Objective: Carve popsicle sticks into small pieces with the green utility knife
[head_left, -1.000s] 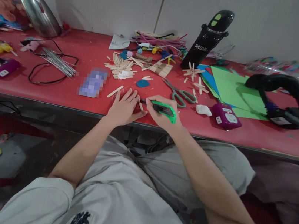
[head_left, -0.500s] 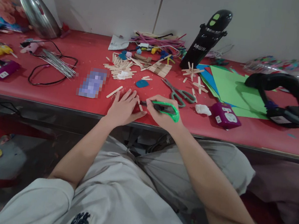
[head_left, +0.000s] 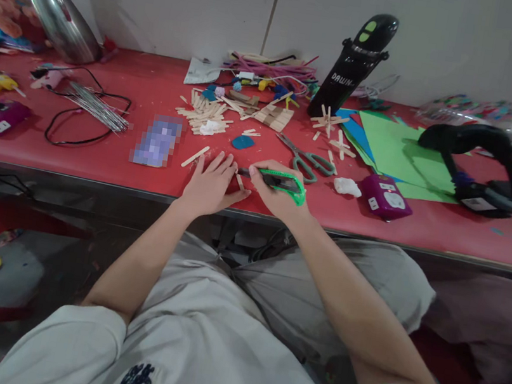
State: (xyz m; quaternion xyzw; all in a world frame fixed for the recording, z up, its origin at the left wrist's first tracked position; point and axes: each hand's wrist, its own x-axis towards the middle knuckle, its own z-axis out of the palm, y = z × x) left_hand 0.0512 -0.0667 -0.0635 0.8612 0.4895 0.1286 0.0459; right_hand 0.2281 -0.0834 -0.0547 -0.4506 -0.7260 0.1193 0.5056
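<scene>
My right hand [head_left: 278, 192] is closed around a green and black utility knife [head_left: 286, 184]. The knife points left, its tip over a small wooden craft stick [head_left: 240, 180] on the red table [head_left: 142, 178]. My left hand [head_left: 209, 186] lies flat with its fingers stretched and spread, right beside that stick; whether its fingertips press on the stick is hard to see. Another craft stick [head_left: 195, 156] rests just beyond the left fingers. Past both hands are a blue flat piece [head_left: 243, 142] and grey-handled scissors [head_left: 306, 161] lying partly open.
A pile of craft sticks [head_left: 205, 112] lies farther back. To the right are a white lump [head_left: 347, 186], a purple box [head_left: 386, 198] and green paper sheets [head_left: 397, 149]. A black bottle [head_left: 351, 71] stands near the wall. Leftward lie a blurred purple object [head_left: 156, 142] and metal rods [head_left: 95, 107].
The view has shifted very slightly. Both hands, the utility knife and the craft stick keep nearly the same places.
</scene>
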